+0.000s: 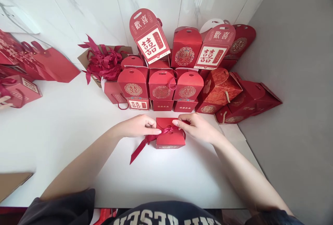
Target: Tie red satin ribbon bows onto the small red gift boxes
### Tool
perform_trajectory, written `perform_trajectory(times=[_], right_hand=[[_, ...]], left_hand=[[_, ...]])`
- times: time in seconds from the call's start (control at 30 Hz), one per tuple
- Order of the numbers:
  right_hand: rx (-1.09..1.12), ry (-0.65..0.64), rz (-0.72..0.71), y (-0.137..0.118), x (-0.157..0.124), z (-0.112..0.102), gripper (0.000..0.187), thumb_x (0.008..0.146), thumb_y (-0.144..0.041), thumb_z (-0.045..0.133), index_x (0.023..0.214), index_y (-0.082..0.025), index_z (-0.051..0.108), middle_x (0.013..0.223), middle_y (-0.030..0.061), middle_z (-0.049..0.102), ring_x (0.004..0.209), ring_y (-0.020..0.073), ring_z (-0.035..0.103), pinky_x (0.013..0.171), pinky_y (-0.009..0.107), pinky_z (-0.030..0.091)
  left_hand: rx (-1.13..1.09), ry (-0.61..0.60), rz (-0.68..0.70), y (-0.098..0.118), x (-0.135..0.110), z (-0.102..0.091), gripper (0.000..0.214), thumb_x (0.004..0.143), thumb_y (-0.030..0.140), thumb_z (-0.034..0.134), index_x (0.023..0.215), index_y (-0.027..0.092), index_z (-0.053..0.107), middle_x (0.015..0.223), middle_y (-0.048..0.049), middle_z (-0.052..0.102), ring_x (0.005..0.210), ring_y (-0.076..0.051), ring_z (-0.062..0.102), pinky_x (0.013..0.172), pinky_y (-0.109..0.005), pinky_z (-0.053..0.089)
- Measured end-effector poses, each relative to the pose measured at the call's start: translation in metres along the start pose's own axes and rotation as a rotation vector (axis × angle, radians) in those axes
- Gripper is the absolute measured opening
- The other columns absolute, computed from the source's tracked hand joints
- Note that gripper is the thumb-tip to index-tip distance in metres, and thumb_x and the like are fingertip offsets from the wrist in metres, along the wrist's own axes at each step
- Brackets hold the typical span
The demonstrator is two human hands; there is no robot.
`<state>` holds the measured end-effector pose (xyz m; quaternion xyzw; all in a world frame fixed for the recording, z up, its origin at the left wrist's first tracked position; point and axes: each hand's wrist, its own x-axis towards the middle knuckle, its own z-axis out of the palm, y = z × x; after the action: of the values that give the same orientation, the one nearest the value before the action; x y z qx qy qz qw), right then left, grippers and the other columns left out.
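A small red gift box [170, 142] stands on the white table in front of me. A dark red ribbon [139, 151] crosses its top, with a knot at the middle and a long tail hanging off the left side onto the table. My left hand [144, 126] is closed at the box's left edge, thumb and finger pinching the ribbon. On the other side my right hand [197, 126] is closed too, thumb and forefinger pinched at the ribbon by the knot. The exact grip of the right fingertips is partly hidden.
Red gift boxes [161, 88] are stacked behind, against the tiled wall. Left of them sits a brown paper bag [84, 60] with a heap of red ribbons [105, 60]. Another person's hand [4, 101] touches a box [22, 93] at far left. A grey wall [293, 89] bounds the right.
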<state>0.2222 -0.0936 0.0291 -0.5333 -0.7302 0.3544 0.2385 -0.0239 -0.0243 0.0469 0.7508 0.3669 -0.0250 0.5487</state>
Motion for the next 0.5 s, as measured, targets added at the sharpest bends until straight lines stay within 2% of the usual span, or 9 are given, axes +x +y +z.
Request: perform_trajectory(times=[0.1, 0.23, 0.33, 0.5], right_hand=[[-0.02, -0.021, 0.014, 0.001, -0.001, 0.002, 0.046, 0.093, -0.057, 0.047, 0.066, -0.02, 0.046, 0.06, -0.0036, 0.049, 0.055, 0.0108, 0.044, 0.054, 0.024, 0.033], [-0.077, -0.089, 0.026, -0.002, -0.003, -0.006, 0.037, 0.094, -0.049, 0.049, 0.07, -0.02, 0.05, 0.06, -0.003, 0.057, 0.054, 0.0108, 0.049, 0.053, 0.023, 0.032], [-0.163, -0.177, 0.013, -0.012, -0.001, -0.018, 0.032, 0.094, -0.043, 0.049, 0.072, -0.02, 0.054, 0.064, -0.0019, 0.064, 0.057, 0.0117, 0.054, 0.055, 0.023, 0.035], [-0.178, -0.345, 0.065, -0.028, 0.003, -0.028, 0.033, 0.094, -0.04, 0.048, 0.07, -0.019, 0.056, 0.069, 0.0012, 0.071, 0.061, 0.0138, 0.062, 0.056, 0.025, 0.038]], left_hand=[[-0.042, 0.009, -0.024, 0.004, -0.001, 0.002, 0.037, 0.078, 0.052, 0.067, 0.071, 0.016, 0.061, 0.064, 0.0003, 0.058, 0.054, -0.01, 0.048, 0.051, -0.023, 0.036], [-0.033, -0.092, -0.145, 0.005, -0.002, -0.001, 0.039, 0.075, 0.055, 0.07, 0.081, 0.017, 0.067, 0.055, 0.0038, 0.048, 0.043, -0.007, 0.032, 0.041, -0.022, 0.022], [-0.023, -0.133, -0.068, 0.005, -0.001, -0.002, 0.036, 0.078, 0.053, 0.067, 0.077, 0.016, 0.068, 0.059, 0.003, 0.048, 0.049, -0.007, 0.035, 0.047, -0.023, 0.027], [0.065, -0.053, 0.028, 0.007, -0.001, 0.002, 0.038, 0.078, 0.05, 0.067, 0.063, 0.015, 0.063, 0.075, 0.0001, 0.056, 0.065, -0.011, 0.046, 0.059, -0.025, 0.036]])
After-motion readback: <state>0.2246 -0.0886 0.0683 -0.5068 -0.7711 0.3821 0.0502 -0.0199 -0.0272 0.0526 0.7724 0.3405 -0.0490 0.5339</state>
